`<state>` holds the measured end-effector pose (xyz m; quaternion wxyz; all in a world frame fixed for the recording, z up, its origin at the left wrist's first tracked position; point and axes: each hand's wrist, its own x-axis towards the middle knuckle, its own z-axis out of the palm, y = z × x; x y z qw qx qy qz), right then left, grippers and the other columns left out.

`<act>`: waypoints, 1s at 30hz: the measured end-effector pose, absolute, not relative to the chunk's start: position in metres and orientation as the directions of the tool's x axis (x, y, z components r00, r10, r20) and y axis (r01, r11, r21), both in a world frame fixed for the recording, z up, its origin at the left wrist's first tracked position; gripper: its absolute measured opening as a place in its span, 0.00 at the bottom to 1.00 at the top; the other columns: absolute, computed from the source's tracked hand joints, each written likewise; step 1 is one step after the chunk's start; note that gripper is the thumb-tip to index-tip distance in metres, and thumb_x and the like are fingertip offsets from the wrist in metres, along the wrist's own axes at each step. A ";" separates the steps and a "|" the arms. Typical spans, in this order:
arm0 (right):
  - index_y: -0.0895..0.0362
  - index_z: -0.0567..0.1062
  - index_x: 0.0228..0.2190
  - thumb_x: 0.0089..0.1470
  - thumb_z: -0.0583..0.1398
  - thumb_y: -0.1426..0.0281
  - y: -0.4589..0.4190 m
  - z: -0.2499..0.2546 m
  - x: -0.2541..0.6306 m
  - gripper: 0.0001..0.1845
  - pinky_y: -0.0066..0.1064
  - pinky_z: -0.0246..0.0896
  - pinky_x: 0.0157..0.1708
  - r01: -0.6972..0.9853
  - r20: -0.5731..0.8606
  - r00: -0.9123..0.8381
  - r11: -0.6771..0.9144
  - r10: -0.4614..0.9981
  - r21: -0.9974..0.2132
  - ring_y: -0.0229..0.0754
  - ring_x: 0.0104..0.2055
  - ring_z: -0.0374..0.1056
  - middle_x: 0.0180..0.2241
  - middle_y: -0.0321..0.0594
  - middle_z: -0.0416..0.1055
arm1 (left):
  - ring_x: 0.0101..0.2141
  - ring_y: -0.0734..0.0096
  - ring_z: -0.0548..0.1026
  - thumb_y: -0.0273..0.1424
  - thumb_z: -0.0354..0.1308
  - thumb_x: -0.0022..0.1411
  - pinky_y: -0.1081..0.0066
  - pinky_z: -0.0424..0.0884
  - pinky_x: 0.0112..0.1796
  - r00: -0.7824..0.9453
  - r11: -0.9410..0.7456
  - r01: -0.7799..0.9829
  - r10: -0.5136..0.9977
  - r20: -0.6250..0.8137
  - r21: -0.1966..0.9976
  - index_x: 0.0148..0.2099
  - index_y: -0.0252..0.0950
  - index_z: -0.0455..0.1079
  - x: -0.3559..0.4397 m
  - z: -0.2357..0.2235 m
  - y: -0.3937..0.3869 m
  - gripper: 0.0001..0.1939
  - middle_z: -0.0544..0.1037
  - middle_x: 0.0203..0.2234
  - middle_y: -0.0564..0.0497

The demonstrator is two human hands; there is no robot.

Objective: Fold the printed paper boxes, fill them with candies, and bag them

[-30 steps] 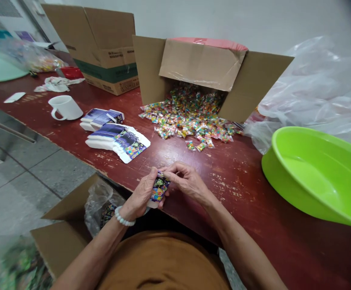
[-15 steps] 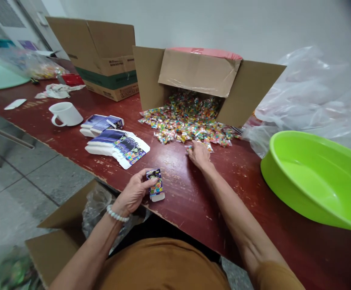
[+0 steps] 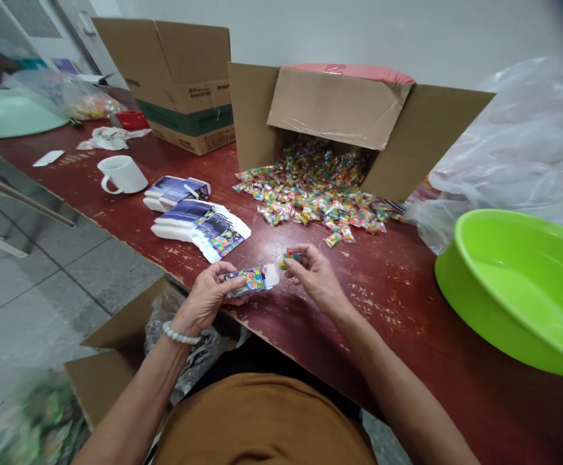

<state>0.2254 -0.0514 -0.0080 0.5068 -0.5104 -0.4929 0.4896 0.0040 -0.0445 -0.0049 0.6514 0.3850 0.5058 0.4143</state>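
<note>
My left hand (image 3: 207, 298) grips a small printed carton (image 3: 252, 281), lying sideways with its white open end turned toward my right hand. My right hand (image 3: 311, 274) pinches a small colourful candy packet (image 3: 291, 256) just beside that open end. Both hands hover over the near edge of the dark red table (image 3: 382, 303). A heap of the same candy packets (image 3: 315, 187) spills from a cardboard box lying on its side (image 3: 339, 110) farther back. Stacks of flat printed cartons (image 3: 203, 226) lie to the left of my hands.
A lime green basin (image 3: 518, 284) sits at the right, with clear plastic sheeting (image 3: 514, 148) behind it. A white mug (image 3: 122, 174) and a second cardboard box (image 3: 184, 84) stand at the back left. An open box with a plastic liner (image 3: 116, 349) is on the floor below.
My right hand reached out to the candy heap, took a packet and came back to the carton. My left hand turned the carton from upright to sideways.
</note>
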 end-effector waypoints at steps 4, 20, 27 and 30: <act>0.56 0.73 0.34 0.50 0.64 0.61 -0.062 -0.013 0.213 0.13 0.29 0.65 0.32 0.061 0.109 0.107 0.103 0.988 -0.993 0.37 0.30 0.69 0.31 0.36 0.74 | 0.28 0.65 0.80 0.25 0.75 0.41 0.64 0.79 0.31 0.399 0.510 -0.269 0.831 -0.387 0.817 0.40 0.35 0.64 0.012 -0.007 -0.059 0.26 0.79 0.33 0.49; 0.50 0.81 0.36 0.59 0.60 0.66 -0.070 0.007 0.222 0.09 0.33 0.61 0.38 0.558 0.357 -0.096 0.347 0.929 -0.754 0.44 0.35 0.70 0.31 0.40 0.75 | 0.25 0.69 0.78 0.22 0.61 0.47 0.71 0.74 0.27 0.555 0.432 -0.216 0.792 -0.254 0.875 0.53 0.38 0.63 0.043 0.002 -0.073 0.29 0.78 0.34 0.51; 0.52 0.79 0.33 0.59 0.60 0.70 -0.078 0.012 0.214 0.07 0.35 0.58 0.43 0.609 0.378 -0.234 0.438 0.896 -0.661 0.44 0.37 0.67 0.32 0.41 0.76 | 0.19 0.71 0.74 0.30 0.61 0.50 0.74 0.70 0.20 0.446 0.407 -0.202 0.848 -0.286 0.891 0.46 0.36 0.67 0.048 0.013 -0.074 0.18 0.76 0.25 0.54; 0.53 0.78 0.35 0.59 0.59 0.68 -0.075 0.009 0.218 0.07 0.32 0.60 0.40 0.397 0.310 -0.158 0.348 0.937 -0.849 0.41 0.37 0.67 0.34 0.39 0.73 | 0.18 0.67 0.75 0.42 0.58 0.58 0.70 0.71 0.20 0.418 0.488 -0.286 0.838 -0.351 0.825 0.45 0.33 0.70 0.047 0.014 -0.071 0.19 0.77 0.24 0.49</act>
